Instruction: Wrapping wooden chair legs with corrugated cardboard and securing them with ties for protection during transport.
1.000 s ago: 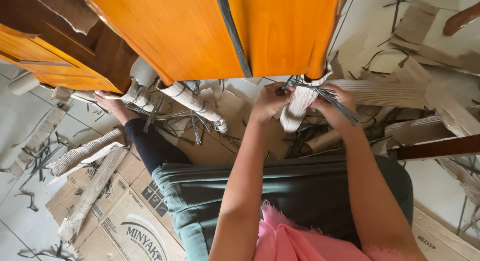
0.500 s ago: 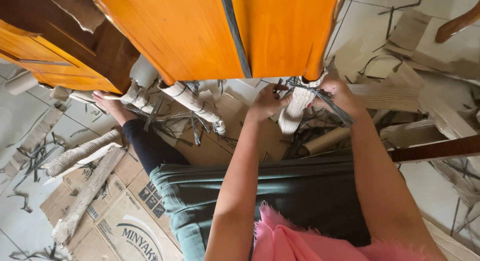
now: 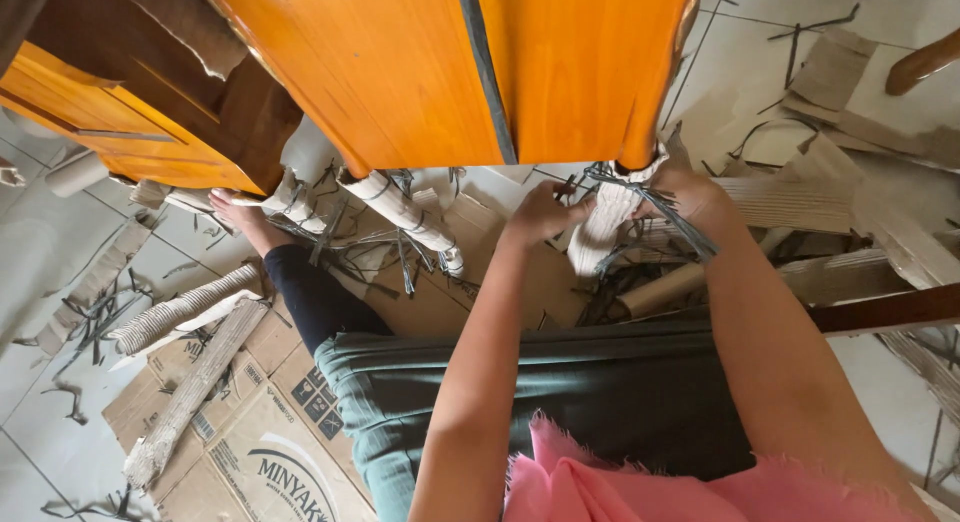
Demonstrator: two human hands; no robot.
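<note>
Nearest me I see pink cloth [image 3: 640, 482] and a dark green skirt [image 3: 560, 382] over flattened cardboard [image 3: 250, 442]. Beyond, my left hand [image 3: 545, 214] pinches grey strapping [image 3: 655, 207] beside a paper-wrapped furniture leg [image 3: 605, 232], which hangs under the orange wooden panel [image 3: 450, 62]. My right hand [image 3: 700, 197] closes on the same strapping, right at the wrap. Farther off, another wrapped leg [image 3: 400, 212].

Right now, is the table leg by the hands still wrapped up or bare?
Wrapped. Pale corrugated paper covers the table leg, grey straps bind its top, and both hands grip there.
</note>
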